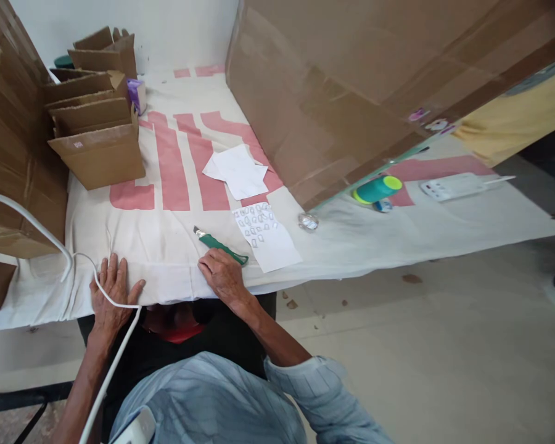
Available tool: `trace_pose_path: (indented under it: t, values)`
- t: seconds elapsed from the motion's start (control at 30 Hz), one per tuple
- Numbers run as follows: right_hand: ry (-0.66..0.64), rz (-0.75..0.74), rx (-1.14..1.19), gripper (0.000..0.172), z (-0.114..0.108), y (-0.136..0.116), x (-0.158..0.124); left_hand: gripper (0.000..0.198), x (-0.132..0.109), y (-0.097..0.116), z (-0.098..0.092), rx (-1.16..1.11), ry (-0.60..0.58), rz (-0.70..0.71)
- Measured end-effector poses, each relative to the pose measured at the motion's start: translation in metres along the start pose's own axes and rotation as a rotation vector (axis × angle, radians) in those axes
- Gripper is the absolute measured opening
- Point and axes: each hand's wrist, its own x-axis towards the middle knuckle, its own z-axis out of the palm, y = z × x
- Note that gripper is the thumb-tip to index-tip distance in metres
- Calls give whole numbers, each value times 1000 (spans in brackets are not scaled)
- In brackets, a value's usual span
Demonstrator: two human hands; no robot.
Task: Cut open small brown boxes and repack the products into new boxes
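Note:
My left hand [111, 290] lies flat on the cloth-covered table near its front edge, fingers spread, with a thin white cord [98, 279] running over its back. My right hand [224, 276] rests on the cloth with its fingers curled in; their inner side is hidden. Just beyond its knuckles, close against them, lies a green utility knife [222, 245], its tip pointing left and away. To the right of the knife is a paper sheet [271, 237] with rows of small drawn shapes. Behind that sheet, several blank white paper pieces [238, 171] overlap.
Open cardboard boxes [104, 157] stand at the back left, beside a purple packet [137, 97]. A big carton [314, 98] fills the back right. Right of it lie a teal bottle [377, 189], a power strip [456, 186] and a small shiny crumpled item [308, 221].

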Motion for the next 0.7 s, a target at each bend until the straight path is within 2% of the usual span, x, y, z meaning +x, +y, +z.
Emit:
trace_pose_path:
  t: [0.2,0.33,0.5,0.7]
  values:
    - [28,23,60,26,-2,0,-1,69,-2,-3,7,-9,21,-7]
    - [57,83,285,23,-14,0,-6,69,-2,-3,6,-25,8,-3]
    - [51,222,553,18,-41,4,-20,69,1,2,-3,-27,-28,-21]
    - [24,401,591,25,-86,26,-48,68,4,2,-6,-34,-26,-10]
